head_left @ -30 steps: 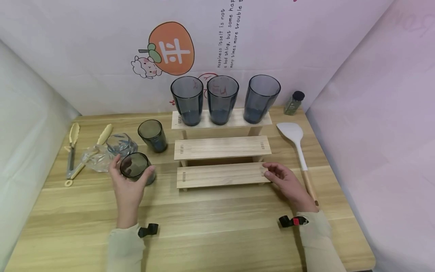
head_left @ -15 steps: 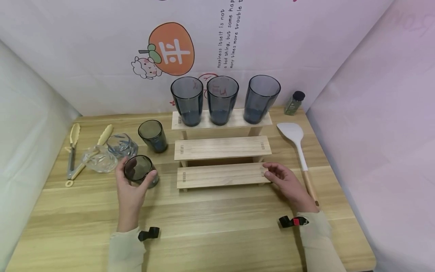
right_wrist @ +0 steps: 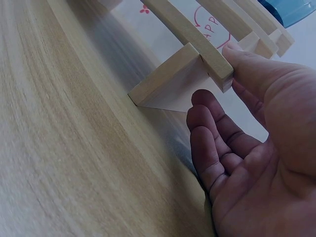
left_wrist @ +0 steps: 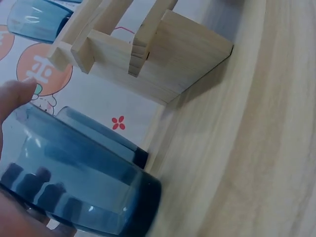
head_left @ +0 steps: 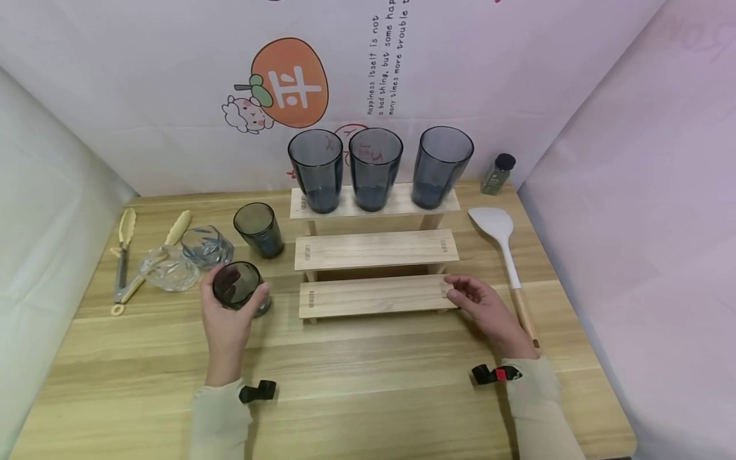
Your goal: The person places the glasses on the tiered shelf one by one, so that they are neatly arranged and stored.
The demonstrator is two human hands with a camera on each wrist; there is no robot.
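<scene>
My left hand [head_left: 226, 329] grips a dark tinted glass tumbler [head_left: 236, 285], thumb on its right side and fingers round the left. In the left wrist view the tumbler [left_wrist: 84, 173] is tilted, and fingers show through its wall. My right hand [head_left: 489, 314] is at the right end of the lowest step of a three-step wooden rack [head_left: 374, 298]. There its thumb and index finger hold the plank's end, while the other fingers [right_wrist: 205, 143] curl loosely below. Three tall blue-grey glasses [head_left: 374, 169] stand on the top step.
Another dark tumbler [head_left: 259, 230] stands left of the rack. Further left are two clear glass pieces, a blue-tinted cup [head_left: 207, 248] and a bowl-like one [head_left: 168, 268], beside tongs [head_left: 122, 255]. On the right lie a white spatula [head_left: 500, 233] and a spice jar [head_left: 498, 174].
My left hand has shifted a little to the right with the tumbler, away from the clear glass pieces. My right hand has stayed at the rack's end.
</scene>
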